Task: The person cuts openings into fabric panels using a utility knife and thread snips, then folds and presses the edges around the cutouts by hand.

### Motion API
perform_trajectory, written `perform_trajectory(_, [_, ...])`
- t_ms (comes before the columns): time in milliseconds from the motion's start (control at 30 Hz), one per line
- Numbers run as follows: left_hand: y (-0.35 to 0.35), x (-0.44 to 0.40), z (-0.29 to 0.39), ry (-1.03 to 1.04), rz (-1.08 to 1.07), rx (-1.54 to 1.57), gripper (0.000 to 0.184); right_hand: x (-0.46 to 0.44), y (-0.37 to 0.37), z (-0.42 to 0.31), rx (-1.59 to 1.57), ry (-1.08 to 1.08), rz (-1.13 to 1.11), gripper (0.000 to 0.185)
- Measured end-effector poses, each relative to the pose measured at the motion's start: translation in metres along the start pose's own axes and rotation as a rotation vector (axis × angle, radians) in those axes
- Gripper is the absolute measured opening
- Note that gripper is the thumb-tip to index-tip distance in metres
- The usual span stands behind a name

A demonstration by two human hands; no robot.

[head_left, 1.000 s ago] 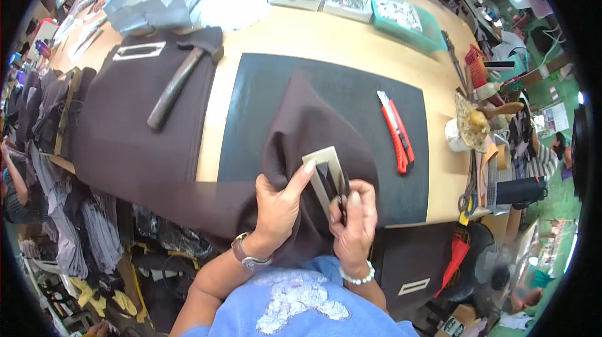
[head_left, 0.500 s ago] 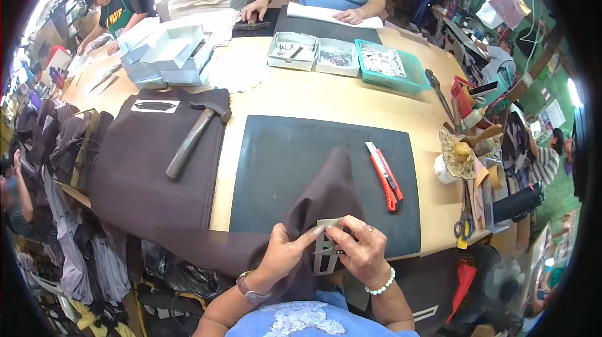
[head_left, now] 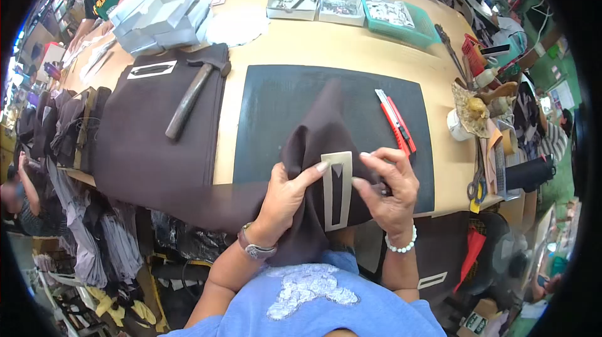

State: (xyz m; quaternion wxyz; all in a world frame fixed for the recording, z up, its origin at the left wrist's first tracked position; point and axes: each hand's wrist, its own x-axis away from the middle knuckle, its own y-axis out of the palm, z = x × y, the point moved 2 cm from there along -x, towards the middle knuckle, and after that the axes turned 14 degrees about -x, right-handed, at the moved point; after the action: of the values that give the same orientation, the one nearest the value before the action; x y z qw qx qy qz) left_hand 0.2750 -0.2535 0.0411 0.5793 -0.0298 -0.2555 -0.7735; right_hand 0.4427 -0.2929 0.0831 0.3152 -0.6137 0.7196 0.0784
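Dark brown fabric (head_left: 323, 130) is bunched up into a peak in front of me. A beige rectangular frame (head_left: 345, 208) lies on it around a long slot, with a small pointed fabric flap at the slot's top end. My left hand (head_left: 285, 196) grips the fabric, thumb pressed on the frame's left edge. Right of the frame is my right hand (head_left: 392, 192), apart from it, with thumb and forefinger spread. Tucked in its palm is a small dark tool, mostly hidden, that looks like small scissors (head_left: 380, 188). Beneath the fabric lies a black cutting mat (head_left: 269, 111).
A red utility knife (head_left: 396, 123) lies on the mat. At left, a hammer (head_left: 188, 101) rests on stacked brown fabric (head_left: 138, 142). Parts boxes (head_left: 292, 3) and a teal basket (head_left: 401, 26) stand behind. A glue pot (head_left: 461, 123) and large scissors (head_left: 478, 180) are at right. Other people sit around.
My right hand has drawn back to the right, off the frame; the blade that showed across the slot is now mostly hidden. The frame is uncovered. My view has tilted downward.
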Motion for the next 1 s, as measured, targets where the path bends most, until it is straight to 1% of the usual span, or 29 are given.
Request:
perform_trajectory(100, [-0.001, -0.001, -0.005, 0.0, 0.034, -0.027, 0.044, 0.002, 0.01, 0.005, 0.129, -0.12, -0.141, 0.049])
perform_trajectory(133, [-0.001, 0.0, -0.006, -0.003, 0.038, -0.06, 0.041, 0.001, 0.011, 0.002, 0.195, -0.123, -0.173, 0.047])
perform_trajectory(200, [0.0, 0.001, -0.007, 0.002, 0.042, -0.128, 0.034, -0.003, 0.011, 0.005, 0.173, -0.157, -0.174, 0.041])
perform_trajectory(267, [0.006, 0.005, 0.002, 0.11, -0.002, -0.139, 0.028, -0.011, 0.013, 0.003, 0.169, -0.177, -0.156, 0.032])
perform_trajectory(333, [0.008, 0.005, 0.007, 0.223, -0.045, -0.153, 0.02, -0.011, 0.016, 0.009, 0.126, -0.125, -0.131, 0.033])
perform_trajectory(367, [0.007, 0.004, 0.008, 0.24, -0.052, -0.174, 0.02, -0.01, 0.018, 0.011, 0.104, -0.097, -0.119, 0.034])
perform_trajectory(400, [0.005, 0.003, 0.009, 0.255, -0.058, -0.195, 0.02, -0.013, 0.021, 0.008, 0.067, -0.051, -0.097, 0.026])
perform_trajectory(500, [-0.001, 0.001, 0.01, 0.265, -0.102, -0.223, 0.021, -0.008, 0.029, 0.014, -0.088, 0.169, -0.007, 0.017])
perform_trajectory(533, [-0.002, 0.002, 0.01, 0.26, -0.12, -0.227, 0.021, -0.009, 0.033, 0.015, -0.113, 0.204, 0.025, 0.011])
perform_trajectory(633, [-0.003, 0.006, 0.006, 0.2, -0.161, -0.201, 0.035, -0.013, 0.042, 0.02, -0.497, 0.567, 0.233, 0.011])
perform_trajectory(667, [0.0, 0.006, 0.011, 0.254, -0.182, -0.129, 0.034, -0.011, 0.041, 0.022, -0.616, 0.602, 0.269, 0.029])
perform_trajectory(767, [-0.013, 0.012, 0.029, 0.329, -0.016, -0.139, 0.032, 0.003, 0.035, 0.032, -0.41, 0.331, 0.198, 0.053])
perform_trajectory(800, [-0.019, 0.011, 0.034, 0.347, 0.115, -0.157, 0.032, 0.013, 0.033, 0.028, -0.47, 0.545, 0.078, 0.069])
perform_trajectory(833, [-0.025, 0.016, 0.046, 0.359, 0.159, -0.176, 0.034, 0.021, 0.031, 0.025, -0.42, 0.642, -0.089, 0.057])
perform_trajectory(867, [-0.037, 0.016, 0.048, 0.414, 0.25, -0.187, 0.034, 0.032, 0.032, 0.029, -0.445, 0.686, -0.194, 0.05])
perform_trajectory(900, [-0.052, 0.018, 0.048, 0.386, 0.386, -0.225, 0.038, 0.041, 0.033, 0.034, -0.469, 0.73, -0.298, 0.042])
perform_trajectory(967, [-0.061, 0.021, 0.069, 0.483, 0.451, -0.487, 0.054, 0.038, 0.032, 0.024, -0.209, 0.469, -0.221, 0.028])
perform_trajectory(1000, [-0.057, 0.024, 0.084, 0.725, 0.594, -0.796, 0.066, 0.036, 0.033, 0.016, -0.081, 0.339, -0.183, 0.021])
